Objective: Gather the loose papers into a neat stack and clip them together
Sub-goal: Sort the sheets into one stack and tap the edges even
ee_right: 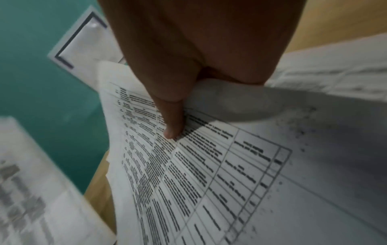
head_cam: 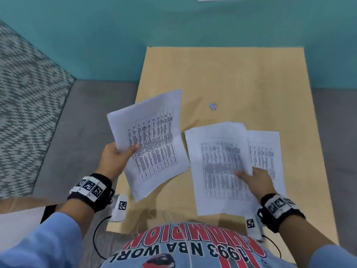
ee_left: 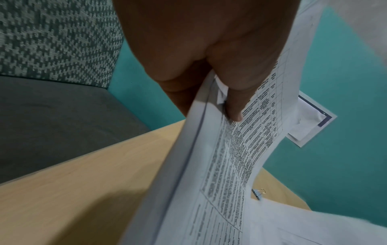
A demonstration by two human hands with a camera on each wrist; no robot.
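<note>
A light wooden table (head_cam: pixel 241 74) is filling the middle of the frame. A small binder clip (head_cam: pixel 213 106) is lying on it near the centre, and a printed sheet (head_cam: pixel 265 151) is lying flat at the right, lower down.

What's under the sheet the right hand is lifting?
Another printed sheet lies flat on the table, sticking out right of the lifted sheet. Whatever lies beneath the rest is hidden.

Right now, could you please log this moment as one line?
left hand holds papers | right hand lifting sheet | clip on table
</note>
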